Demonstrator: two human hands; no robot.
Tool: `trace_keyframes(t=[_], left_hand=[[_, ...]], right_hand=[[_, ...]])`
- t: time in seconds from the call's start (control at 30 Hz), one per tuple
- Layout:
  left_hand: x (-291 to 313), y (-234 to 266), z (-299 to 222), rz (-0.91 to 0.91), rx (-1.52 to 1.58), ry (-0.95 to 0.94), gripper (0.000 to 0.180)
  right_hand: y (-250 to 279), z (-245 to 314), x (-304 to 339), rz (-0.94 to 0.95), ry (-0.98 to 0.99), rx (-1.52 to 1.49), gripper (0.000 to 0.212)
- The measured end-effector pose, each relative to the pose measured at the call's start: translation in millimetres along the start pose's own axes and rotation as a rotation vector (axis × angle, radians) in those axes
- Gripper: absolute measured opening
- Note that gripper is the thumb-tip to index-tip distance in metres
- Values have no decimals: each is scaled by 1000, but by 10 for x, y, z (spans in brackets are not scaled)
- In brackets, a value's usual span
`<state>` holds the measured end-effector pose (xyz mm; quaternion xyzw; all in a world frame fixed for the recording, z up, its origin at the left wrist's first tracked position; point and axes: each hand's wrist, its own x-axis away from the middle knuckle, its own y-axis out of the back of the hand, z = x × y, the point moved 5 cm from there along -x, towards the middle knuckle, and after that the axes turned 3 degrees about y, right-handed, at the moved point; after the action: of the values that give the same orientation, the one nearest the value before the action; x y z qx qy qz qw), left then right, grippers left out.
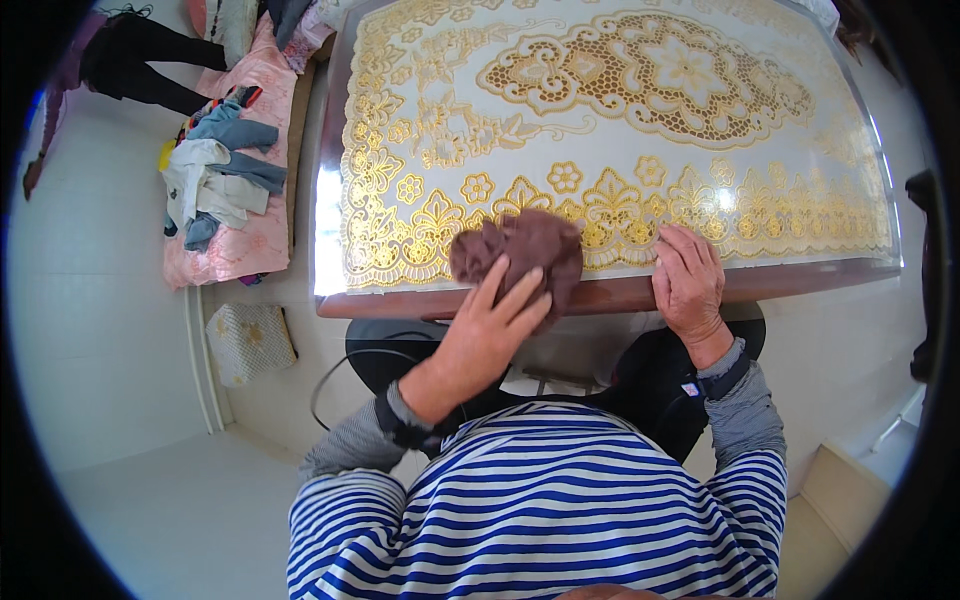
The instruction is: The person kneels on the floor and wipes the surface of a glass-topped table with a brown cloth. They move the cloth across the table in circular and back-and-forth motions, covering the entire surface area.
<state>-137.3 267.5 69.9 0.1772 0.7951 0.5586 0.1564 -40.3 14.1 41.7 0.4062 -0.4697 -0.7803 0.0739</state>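
Note:
My left hand (478, 335) is on a crumpled dark brown cloth (520, 245), its fingers spread over the near side and pressing into the folds. The cloth lies bunched at the table's near edge, and part of it hangs past the brown rim. My right hand (690, 275) holds nothing and rests over the same edge further right, fingers loosely stretched onto the tabletop. Under both hands is a table with a white tablecloth (440, 195) patterned in gold flowers and lace shapes, glossy on top. My left thumb is hidden.
At the left stands a low bed with a pink cover (225, 262), with a pile of clothes (215, 190) on it. A patterned stool (250, 343) is on the floor nearby. Another person in black trousers (150, 60) is at the upper left. A dark cable (330, 380) loops beside my left arm.

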Motion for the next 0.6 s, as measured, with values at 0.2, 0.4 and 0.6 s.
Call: trace_keyframes(t=[0.2,0.4,0.6], left_hand=[[-57,-102,-20,35,-82,8,60],[-867,-84,368,-72,-184,-58,68],[-1757,-45,1045,-66,-194,6,75]], right_hand=[[13,-12,-2,-10,13,-13,24],[52,-15,-10,-30,13,-42,25],[93,-3,-51,-18,7,-43,23]])
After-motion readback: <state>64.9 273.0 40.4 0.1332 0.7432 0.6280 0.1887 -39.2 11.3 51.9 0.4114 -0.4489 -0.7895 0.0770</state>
